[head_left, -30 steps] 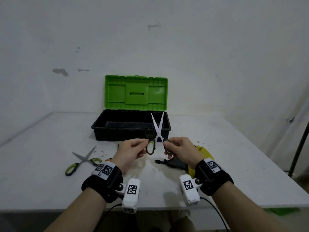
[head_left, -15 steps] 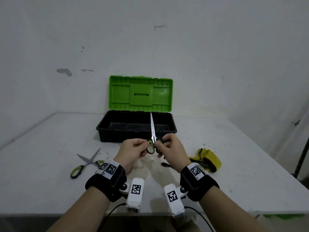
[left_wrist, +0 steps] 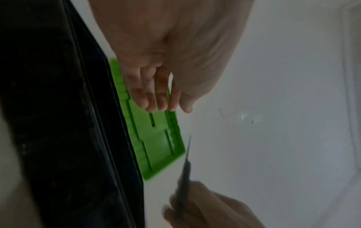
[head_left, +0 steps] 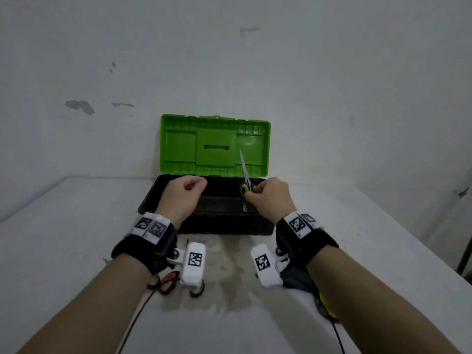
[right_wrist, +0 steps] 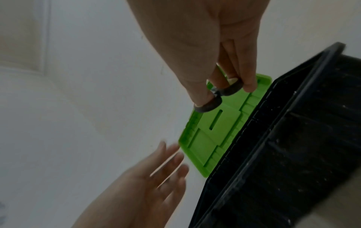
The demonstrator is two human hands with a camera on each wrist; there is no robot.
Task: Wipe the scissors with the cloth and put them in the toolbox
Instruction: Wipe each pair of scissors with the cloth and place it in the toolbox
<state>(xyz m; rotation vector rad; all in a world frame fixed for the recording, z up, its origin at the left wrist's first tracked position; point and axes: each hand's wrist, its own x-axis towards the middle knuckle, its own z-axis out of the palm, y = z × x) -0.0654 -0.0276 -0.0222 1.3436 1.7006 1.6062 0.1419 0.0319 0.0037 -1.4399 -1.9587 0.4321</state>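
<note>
The scissors (head_left: 244, 175), blades together and tips up, have grey-and-green handles that my right hand (head_left: 251, 194) grips over the right end of the open toolbox (head_left: 224, 226). The right wrist view shows fingers pinching the handle loops (right_wrist: 213, 100). My left hand (head_left: 196, 185) hovers over the box's left half, fingers relaxed and holding nothing (left_wrist: 156, 98). The box has a black base (right_wrist: 293, 154) and an upright green lid (head_left: 214, 144). The dark grey and yellow cloth (head_left: 301, 279) lies on the table, mostly hidden under my right wrist.
Another pair of scissors with red handles (head_left: 168, 279) lies on the white table (head_left: 76, 226), partly hidden under my left wrist. A stained patch (head_left: 229, 284) marks the table in front of the box. The wall stands right behind the lid.
Both hands have moved forward from in front of the box to above it. My left hand has let go of the scissors, and the right hand alone carries them.
</note>
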